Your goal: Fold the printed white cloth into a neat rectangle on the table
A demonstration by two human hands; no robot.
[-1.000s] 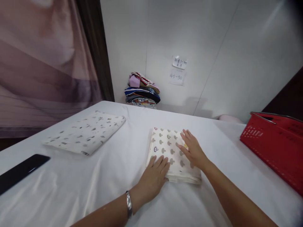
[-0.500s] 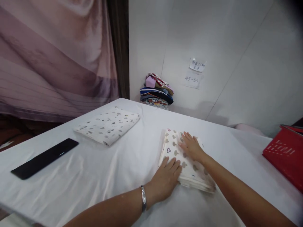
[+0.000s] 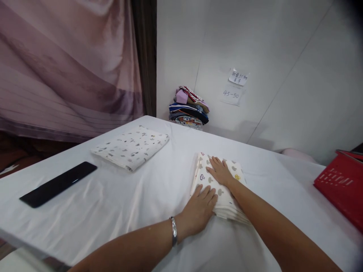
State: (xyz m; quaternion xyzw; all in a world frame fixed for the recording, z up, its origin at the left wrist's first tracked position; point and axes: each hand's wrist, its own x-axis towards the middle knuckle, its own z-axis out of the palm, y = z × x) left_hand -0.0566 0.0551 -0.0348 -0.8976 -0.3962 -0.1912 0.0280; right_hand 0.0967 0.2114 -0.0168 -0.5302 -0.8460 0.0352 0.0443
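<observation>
A folded white cloth (image 3: 224,200) with a mushroom print lies on the table under both my hands, its layers showing along the near edge. Flat on its near left part rests my left hand (image 3: 200,207), fingers stretched out, a silver bangle on the wrist. My right hand (image 3: 221,172) lies palm down across the upper middle of the cloth, fingers spread. Neither hand grips it. Farther left on the table is a second folded white cloth (image 3: 133,147) with a small grey leaf-like print.
A long black flat slab (image 3: 58,185) lies at the left of the white-covered table (image 3: 113,211). At the right edge stands a red bag or box (image 3: 340,181). Behind the table are a stack of folded fabrics (image 3: 189,107) and a wall with handwritten papers (image 3: 231,94).
My right hand has slid a little to the left over the mushroom-print cloth, uncovering a yellow motif. My left hand stays in nearly the same place. The view has shifted slightly.
</observation>
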